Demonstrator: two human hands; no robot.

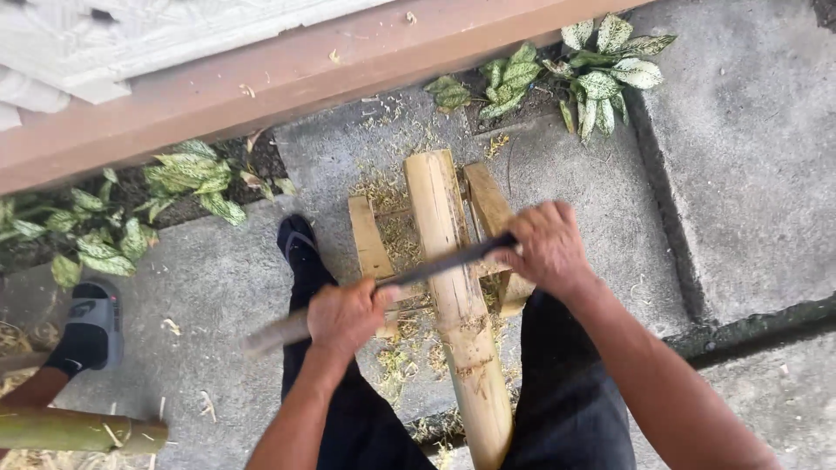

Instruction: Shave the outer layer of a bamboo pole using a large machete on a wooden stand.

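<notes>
Two hands: our left hand [348, 315] and right hand [547, 248] grip the blade [444, 263] | scraping bamboo pole [453, 278] | next: likely steady pull along it

Bamboo pole [453, 287] runs off the bottom edge (knife handle [274, 331] blurred).

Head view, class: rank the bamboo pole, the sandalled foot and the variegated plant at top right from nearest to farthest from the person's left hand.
1. Bamboo pole: just right of the left hand, under the blade.
2. Sandalled foot: far left, on the concrete.
3. Variegated plant: top right, by the wooden ledge.
</notes>
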